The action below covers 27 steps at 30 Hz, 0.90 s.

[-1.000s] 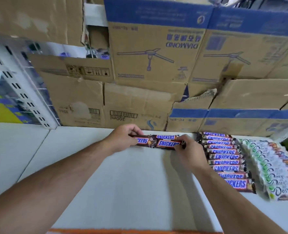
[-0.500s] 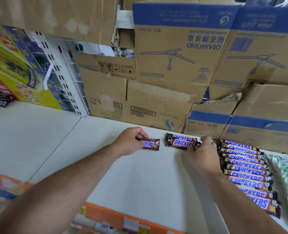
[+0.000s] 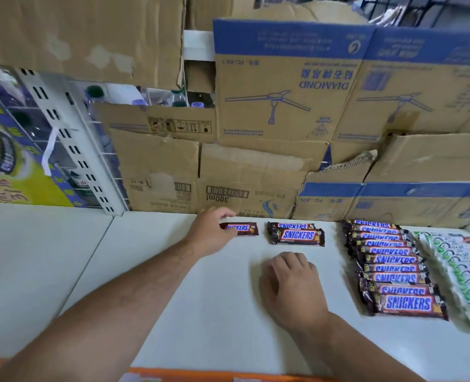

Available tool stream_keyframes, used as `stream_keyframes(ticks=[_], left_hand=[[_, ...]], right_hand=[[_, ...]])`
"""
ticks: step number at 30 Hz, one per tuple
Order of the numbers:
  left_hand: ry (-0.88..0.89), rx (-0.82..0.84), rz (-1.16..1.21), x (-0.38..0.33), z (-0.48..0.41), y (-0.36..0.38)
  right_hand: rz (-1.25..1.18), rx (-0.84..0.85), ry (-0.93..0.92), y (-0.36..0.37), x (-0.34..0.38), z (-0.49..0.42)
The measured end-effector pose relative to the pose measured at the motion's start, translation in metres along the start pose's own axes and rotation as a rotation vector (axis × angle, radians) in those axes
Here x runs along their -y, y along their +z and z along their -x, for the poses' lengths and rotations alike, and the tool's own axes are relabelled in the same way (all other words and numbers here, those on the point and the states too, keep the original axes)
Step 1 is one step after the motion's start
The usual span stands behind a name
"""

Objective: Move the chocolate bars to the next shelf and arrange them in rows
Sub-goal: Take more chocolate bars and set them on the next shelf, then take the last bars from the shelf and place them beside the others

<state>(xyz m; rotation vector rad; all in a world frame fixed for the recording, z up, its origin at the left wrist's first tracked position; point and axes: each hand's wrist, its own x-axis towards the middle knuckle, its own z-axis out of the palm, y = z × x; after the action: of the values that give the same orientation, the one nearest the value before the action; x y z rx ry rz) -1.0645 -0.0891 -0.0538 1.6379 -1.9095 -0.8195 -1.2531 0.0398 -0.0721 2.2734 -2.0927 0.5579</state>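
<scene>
Single chocolate bar (image 3: 242, 228) lies at back of white shelf (image 3: 200, 312), left hand (image 3: 210, 234) gripping its left end. Two bars (image 3: 297, 235) overlap just right of it. Right hand (image 3: 290, 285) is loose and holds nothing, nearer the front. Long row of bars (image 3: 393, 268) and white-wrapped bars (image 3: 459, 271) further right. Cardboard boxes (image 3: 255, 175) wall off the back.

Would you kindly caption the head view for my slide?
Left hand pinches a single Snickers bar on the white shelf; right hand, empty, near a stacked pair.
</scene>
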Motion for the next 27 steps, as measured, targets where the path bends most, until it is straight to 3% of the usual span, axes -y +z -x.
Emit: stream_keyframes(ticks=[10,20,27], left_hand=[[0.154,0.056,-0.021,0.025,-0.013,-0.007],[0.181,0.040,-0.019,0.030,-0.012,-0.007],[0.024,0.036,0.184,0.020,0.018,-0.016]], right_hand=[[0.140,0.259,-0.047,0.003,0.023,0.018],[0.135,0.260,-0.033,-0.004,0.028,0.015],[0.097,0.225,-0.041,-0.008,0.028,0.017]])
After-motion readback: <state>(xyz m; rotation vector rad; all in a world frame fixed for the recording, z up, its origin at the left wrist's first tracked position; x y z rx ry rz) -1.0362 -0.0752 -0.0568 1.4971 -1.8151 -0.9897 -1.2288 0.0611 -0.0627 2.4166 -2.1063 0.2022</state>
